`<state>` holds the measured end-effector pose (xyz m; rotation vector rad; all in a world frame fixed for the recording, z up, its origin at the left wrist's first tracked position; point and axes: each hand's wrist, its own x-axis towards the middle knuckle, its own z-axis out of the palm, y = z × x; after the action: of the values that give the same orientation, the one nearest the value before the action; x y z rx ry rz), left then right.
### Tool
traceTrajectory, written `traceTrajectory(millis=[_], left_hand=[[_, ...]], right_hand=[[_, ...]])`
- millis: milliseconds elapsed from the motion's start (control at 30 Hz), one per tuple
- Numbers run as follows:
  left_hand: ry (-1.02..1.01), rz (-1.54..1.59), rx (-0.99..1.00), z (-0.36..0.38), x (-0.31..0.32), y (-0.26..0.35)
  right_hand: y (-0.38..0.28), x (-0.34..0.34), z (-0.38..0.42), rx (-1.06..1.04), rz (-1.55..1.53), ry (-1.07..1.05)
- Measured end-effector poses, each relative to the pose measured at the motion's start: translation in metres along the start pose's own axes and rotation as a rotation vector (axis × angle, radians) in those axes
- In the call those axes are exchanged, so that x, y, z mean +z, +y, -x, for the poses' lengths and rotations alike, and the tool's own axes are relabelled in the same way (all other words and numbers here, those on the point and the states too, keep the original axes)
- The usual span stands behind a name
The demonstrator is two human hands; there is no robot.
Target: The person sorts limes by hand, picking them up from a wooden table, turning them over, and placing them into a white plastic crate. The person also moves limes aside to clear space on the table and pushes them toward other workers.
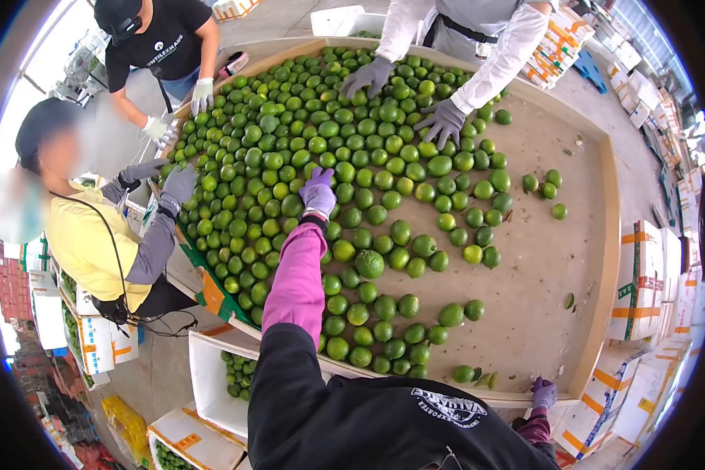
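Note:
My left hand (318, 192), in a purple glove, reaches out over the middle of a broad layer of green limes (266, 160). Its fingers are stretched apart and touch the fruit, and the palm side is hidden. Close to its wrist lies a larger lime (292, 205). At the near right corner, my right hand (544, 392), also purple-gloved, is curled on the wooden rim (517, 401) of the sorting table (540, 282). A bumpy, dark green fruit (370, 264) lies among the limes nearer my body.
Across the table, a co-worker's grey-gloved hands (444, 122) rest on limes. Two other people stand at the left, one in yellow (94, 243). A white foam box (211, 376) with limes stands below the near left edge. Stacked cartons (638, 282) line the right side.

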<state>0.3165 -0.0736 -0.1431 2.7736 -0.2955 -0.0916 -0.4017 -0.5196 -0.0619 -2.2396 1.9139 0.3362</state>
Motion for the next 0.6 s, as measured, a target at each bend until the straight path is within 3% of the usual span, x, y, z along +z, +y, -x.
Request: traceTrajectory(millis=[100,167,200,233,300,367,433,600], left_hand=[[0.303,0.523,0.160,0.015,0.002,-0.008],[0.267,1.203,0.131,0.024,-0.010,-0.007],[0.179,1.354,0.082,0.036,-0.022,-0.011],[-0.010,1.820,0.086,0.051,-0.034,-0.010],[-0.435,2.130,0.068,0.074,-0.063,-0.015],[-0.474,2.151,0.133,0.092,-0.072,-0.013],[-0.733,2.382,0.163,0.104,-0.078,-0.009],[-0.777,2.407,0.247,0.129,-0.089,0.009]], right_hand=[[-0.001,0.001,0.000,-0.002,0.096,0.052],[-0.006,-0.004,-0.001,-0.012,0.081,0.030],[-0.006,-0.006,0.004,-0.022,0.081,0.002],[-0.004,-0.005,0.007,-0.029,0.083,-0.016],[-0.005,-0.004,0.004,-0.001,-0.039,-0.027],[-0.004,-0.002,0.002,-0.017,-0.022,-0.037],[0.002,0.001,-0.005,-0.030,-0.007,-0.044],[0.007,0.003,-0.007,-0.012,-0.013,-0.028]])
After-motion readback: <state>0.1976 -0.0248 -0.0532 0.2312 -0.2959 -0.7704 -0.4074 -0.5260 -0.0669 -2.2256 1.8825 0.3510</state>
